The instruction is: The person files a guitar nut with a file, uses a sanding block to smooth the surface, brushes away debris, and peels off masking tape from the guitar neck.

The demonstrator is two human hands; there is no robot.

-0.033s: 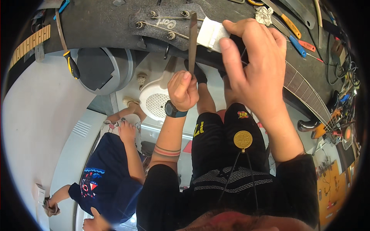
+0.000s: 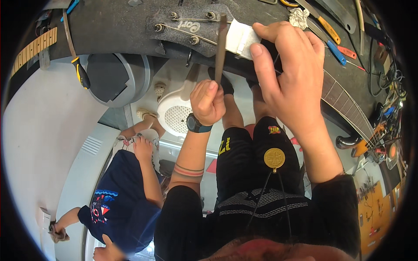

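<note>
A round grey bin-like container (image 2: 141, 80) stands below the bench edge, topped by a flat dark panel; what it holds cannot be seen. The left hand (image 2: 207, 102) pinches a file (image 2: 220, 52) at its lower end between thumb and curled fingers, and the blade rises from them across the guitar headstock (image 2: 180, 26), just beside a white wrap (image 2: 237, 37); whether it touches the wrap's edge cannot be told. The right hand (image 2: 294, 65) has thumb and forefinger parted, their tips at the other end of the wrap; whether its remaining fingers close around the neck is hidden. The file is a narrow, flat strip of brownish metal, held nearly upright. The headstock is dark and speckled, with shiny metal tuning posts (image 2: 194, 40) and thin strings running toward the wrap, which looks smooth, blocky and tape-like. Beyond the right hand, a fretted fingerboard (image 2: 344, 96) curves away. Crumpled white paper (image 2: 298, 17) lies on the dark, matte bench (image 2: 113, 28) near slim tools with yellow, blue and red handles.
</note>
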